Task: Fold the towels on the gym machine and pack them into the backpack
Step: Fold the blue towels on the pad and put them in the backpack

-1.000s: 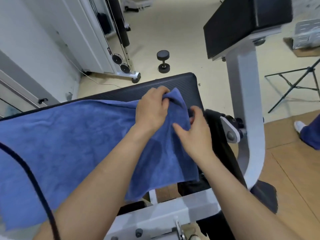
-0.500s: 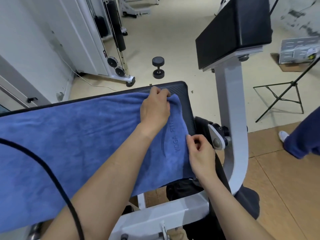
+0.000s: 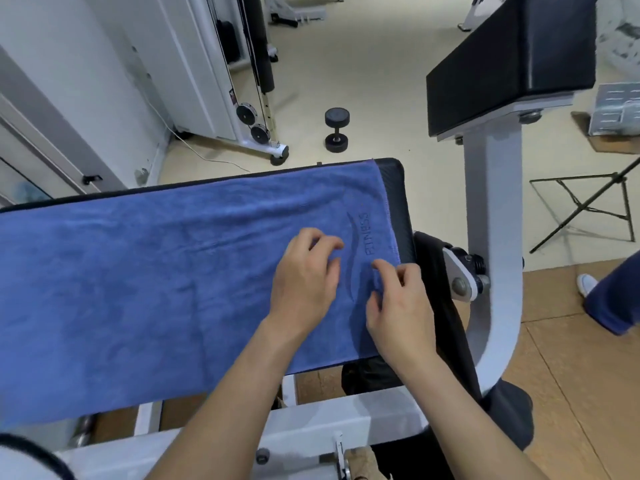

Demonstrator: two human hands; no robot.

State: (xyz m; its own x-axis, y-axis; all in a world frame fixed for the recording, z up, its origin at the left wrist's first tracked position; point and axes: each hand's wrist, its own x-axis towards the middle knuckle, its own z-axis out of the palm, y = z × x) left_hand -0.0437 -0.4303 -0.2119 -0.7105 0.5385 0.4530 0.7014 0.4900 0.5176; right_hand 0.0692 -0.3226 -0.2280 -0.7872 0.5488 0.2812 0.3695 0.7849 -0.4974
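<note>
One view only, head-worn; scene is viewed from above, tilted forward and down; the towel on the bench pad is framed close; floor is seen beyond.

towel showing mid blue throughout, with a darker blue swoosh and "fitness" lettering sitting tone-on-tone near its right end. tabletop under it showing black with a fine woven texture. machine frame reading pale grey-white, its upper pad reading plain black. fabric hanging at the tabletop's right end looking black. dumbbell looking black. floor running cream farther off, turning tan wood-tone nearer. trouser leg showing navy, shoe showing white.
</note>
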